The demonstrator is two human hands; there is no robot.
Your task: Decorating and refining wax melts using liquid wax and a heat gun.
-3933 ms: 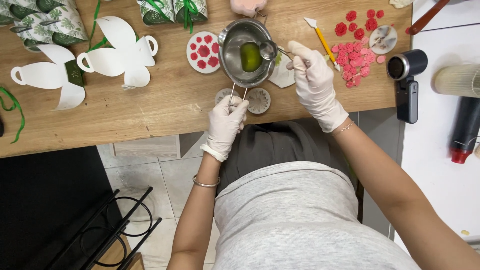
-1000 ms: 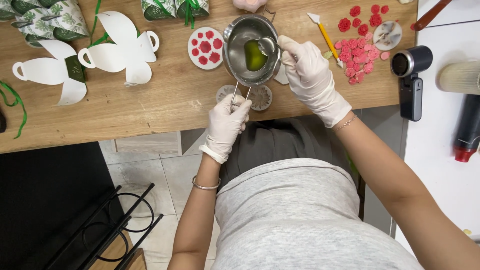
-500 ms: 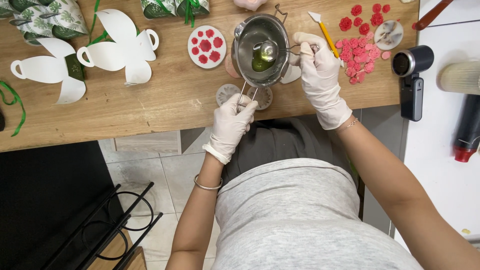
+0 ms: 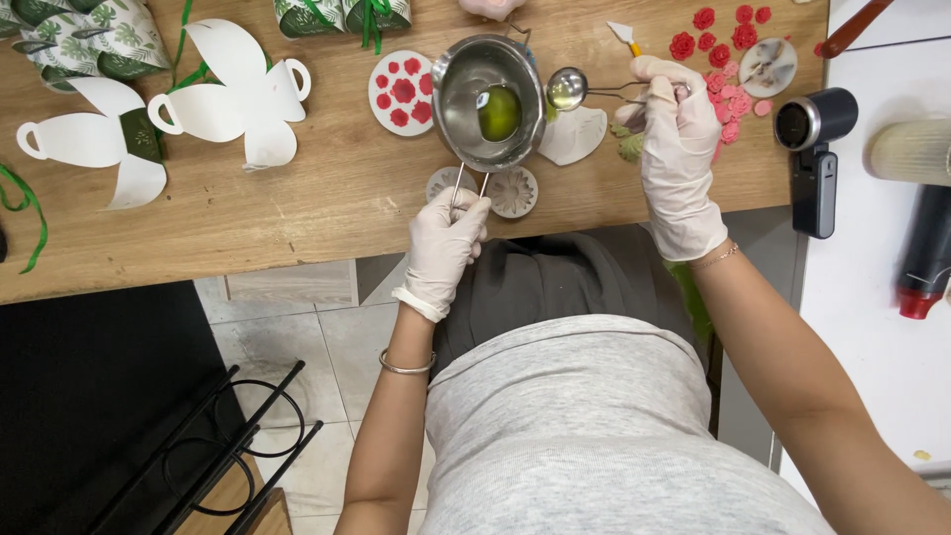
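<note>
Green leaf-print packages [image 4: 79, 40] along the table's far edge.
Left hand [image 4: 446, 243] grips the steel pot [image 4: 487, 99] handle; right hand [image 4: 677, 149] pinches a small ladle [image 4: 569, 88].

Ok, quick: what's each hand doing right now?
Left hand: closed on the wire handle of the small metal pot.
Right hand: closed on the handle of the small ladle.

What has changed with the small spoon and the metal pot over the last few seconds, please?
The small spoon, held by the right hand, has come up out of the metal pot and now sits beyond its right rim, over the white mould. The left hand still grips the pot's wire handle; green liquid stays inside.
</note>
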